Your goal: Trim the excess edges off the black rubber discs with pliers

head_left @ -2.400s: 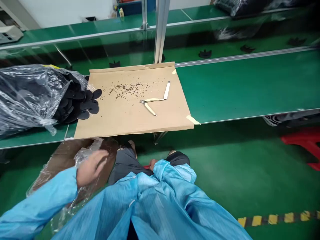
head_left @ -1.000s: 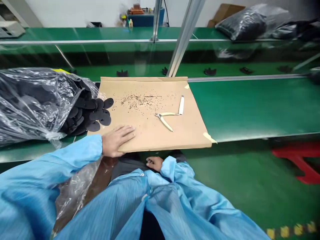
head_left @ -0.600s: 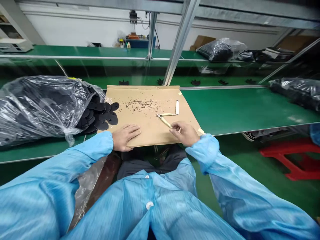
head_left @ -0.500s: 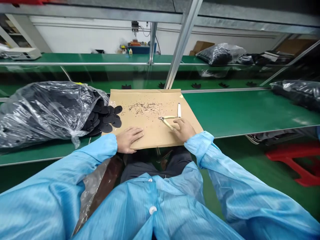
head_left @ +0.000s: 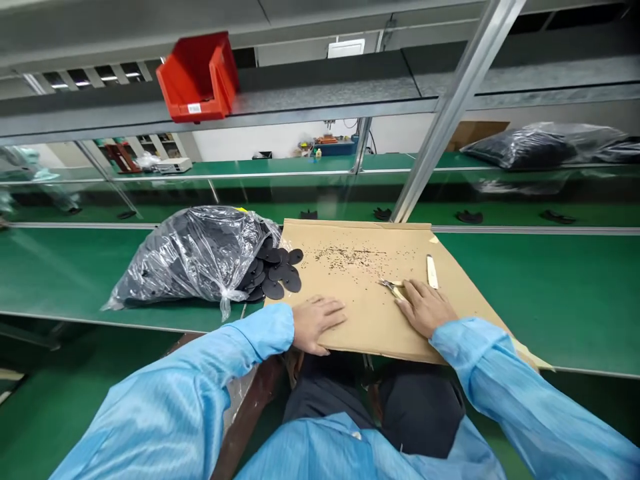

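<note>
My left hand (head_left: 319,323) lies palm down near the front edge of a brown cardboard sheet (head_left: 365,327), fingers stretched out, holding nothing. On the right part of the sheet my right hand (head_left: 427,308) is closed over the pale yellow handles of small nippers (head_left: 394,288). Their metal jaws point left, and most of the handles are hidden under the fingers. Just beyond that hand lies a white-handled cutter-like tool (head_left: 432,271). Tiny black bits (head_left: 345,260) are scattered over the far half of the sheet.
A clear plastic bag (head_left: 195,257) spills flat black oval pieces (head_left: 280,273) beside the cardboard's left edge. Behind is a green conveyor (head_left: 435,217) with dark parts spaced along it. A metal post (head_left: 450,113) rises beyond the sheet; a red bin (head_left: 200,77) sits on the overhead shelf.
The view has tilted up and swung left, bringing the red bin into sight. My right hand has moved from beside the nippers' handles to over them. My left hand stays on the cardboard.
</note>
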`<control>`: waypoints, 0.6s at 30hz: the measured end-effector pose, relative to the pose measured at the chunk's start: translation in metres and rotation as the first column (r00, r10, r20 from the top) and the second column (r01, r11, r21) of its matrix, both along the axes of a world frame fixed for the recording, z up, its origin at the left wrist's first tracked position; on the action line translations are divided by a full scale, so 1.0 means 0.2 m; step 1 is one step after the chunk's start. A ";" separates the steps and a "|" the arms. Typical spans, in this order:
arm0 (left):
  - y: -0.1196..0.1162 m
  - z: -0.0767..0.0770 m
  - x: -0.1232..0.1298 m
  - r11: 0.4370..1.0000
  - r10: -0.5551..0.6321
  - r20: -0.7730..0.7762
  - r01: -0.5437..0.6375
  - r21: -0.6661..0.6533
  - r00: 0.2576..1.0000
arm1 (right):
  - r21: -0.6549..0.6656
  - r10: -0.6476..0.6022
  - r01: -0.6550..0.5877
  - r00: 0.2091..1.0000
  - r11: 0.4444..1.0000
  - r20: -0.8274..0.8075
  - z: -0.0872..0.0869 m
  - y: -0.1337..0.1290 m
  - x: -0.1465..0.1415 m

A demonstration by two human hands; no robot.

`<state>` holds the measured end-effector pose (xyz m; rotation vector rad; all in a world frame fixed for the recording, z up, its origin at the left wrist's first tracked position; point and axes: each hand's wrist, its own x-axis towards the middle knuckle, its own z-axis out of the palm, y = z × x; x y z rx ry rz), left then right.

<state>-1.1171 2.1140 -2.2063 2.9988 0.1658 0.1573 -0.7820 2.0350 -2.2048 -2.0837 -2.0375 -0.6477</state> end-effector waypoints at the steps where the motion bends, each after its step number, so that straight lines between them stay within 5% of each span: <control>1: 0.00 0.01 0.00 1.000 -0.001 -0.010 0.001 -0.013 1.000 | 0.033 0.009 -0.009 1.000 0.999 0.000 -0.01 -0.01 0.00; 6: 0.10 0.22 0.06 0.958 -0.014 -0.088 -0.012 -0.288 0.996 | 0.136 0.069 -0.065 0.997 0.989 -0.020 -0.02 -0.04 0.01; 8: 0.27 0.35 0.08 0.916 0.145 -0.065 -0.159 -0.367 0.987 | 0.151 0.116 -0.108 0.992 0.983 -0.048 -0.03 -0.04 0.02; 10: 0.52 0.49 0.07 0.860 0.442 0.017 -0.418 -0.292 0.897 | 0.156 0.184 -0.171 0.980 0.973 -0.074 -0.03 -0.04 0.03; 13: 0.98 0.65 -0.02 0.612 0.791 0.055 -0.785 -0.097 0.610 | 0.157 0.269 -0.256 0.961 0.954 -0.069 -0.02 -0.04 0.04; 18: 1.64 0.74 -0.28 0.279 0.959 -0.044 -0.960 -0.029 0.280 | 0.134 0.315 -0.302 0.945 0.944 -0.089 -0.05 -0.04 0.09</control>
